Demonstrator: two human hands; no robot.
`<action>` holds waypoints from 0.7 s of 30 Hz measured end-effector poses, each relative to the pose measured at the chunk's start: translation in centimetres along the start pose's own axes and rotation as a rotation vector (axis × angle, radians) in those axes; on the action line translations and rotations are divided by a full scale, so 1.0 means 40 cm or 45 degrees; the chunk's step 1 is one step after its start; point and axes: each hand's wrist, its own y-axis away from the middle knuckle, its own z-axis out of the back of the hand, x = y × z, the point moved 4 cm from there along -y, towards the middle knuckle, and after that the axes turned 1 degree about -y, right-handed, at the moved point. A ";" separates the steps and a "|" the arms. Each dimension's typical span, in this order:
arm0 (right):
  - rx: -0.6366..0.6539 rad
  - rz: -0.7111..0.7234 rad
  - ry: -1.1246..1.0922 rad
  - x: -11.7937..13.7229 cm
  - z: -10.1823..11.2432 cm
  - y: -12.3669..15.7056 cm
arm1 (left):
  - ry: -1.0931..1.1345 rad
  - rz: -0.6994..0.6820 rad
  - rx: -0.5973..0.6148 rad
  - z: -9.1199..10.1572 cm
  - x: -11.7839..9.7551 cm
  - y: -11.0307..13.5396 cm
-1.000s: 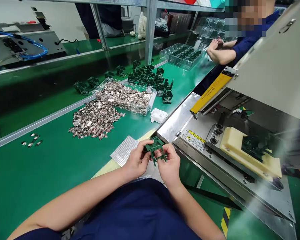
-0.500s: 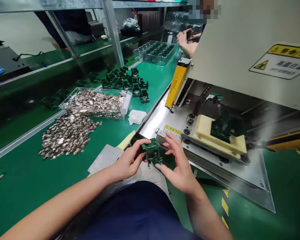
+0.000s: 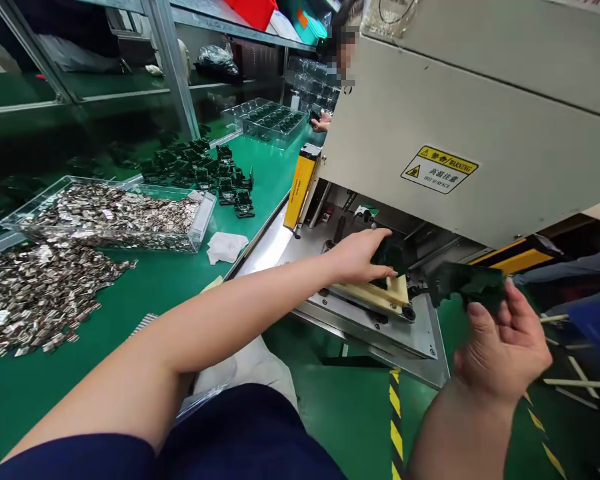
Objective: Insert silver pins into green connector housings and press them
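My left hand (image 3: 363, 257) reaches across to the pale yellow fixture (image 3: 397, 293) on the machine's plate. Its thumb and fingers are around a dark green plastic part (image 3: 393, 255) at the fixture; my hand hides much of that part. To the right of the fixture, my right hand (image 3: 507, 333) grips another dark green plastic part (image 3: 473, 285) between thumb and fingers. This second part is held in the air, slightly blurred, with a notched lower edge.
The machine's beige housing (image 3: 445, 133), with a hot-surface label, overhangs the fixture. A yellow bar (image 3: 301, 187) stands at its left. On the green bench are a clear tray (image 3: 200, 223) of metal pieces, a loose metal pile (image 3: 40, 293), green parts (image 3: 225, 177) and a white cloth (image 3: 226, 247).
Both hands have left the spot in front of my body. My left hand has moved to the fixture, my right hand farther right with a green part in it. The view has turned right.
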 end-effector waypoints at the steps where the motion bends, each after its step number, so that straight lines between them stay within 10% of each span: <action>1: 0.067 -0.021 0.026 -0.006 -0.016 -0.016 | 0.070 -0.003 -0.031 0.004 -0.002 -0.002; 5: 0.433 -0.101 0.066 -0.018 -0.102 -0.047 | 0.361 -0.019 -0.236 0.096 0.003 0.124; 12: 0.969 -0.071 0.328 -0.022 -0.230 -0.063 | 0.308 0.492 -0.249 0.210 0.150 0.501; 17: 0.849 -0.042 0.357 -0.046 -0.183 -0.021 | 0.388 0.493 -0.138 0.166 0.213 0.568; 21: 0.188 -0.095 0.684 -0.069 0.015 0.039 | 0.363 0.433 -0.077 0.146 0.224 0.537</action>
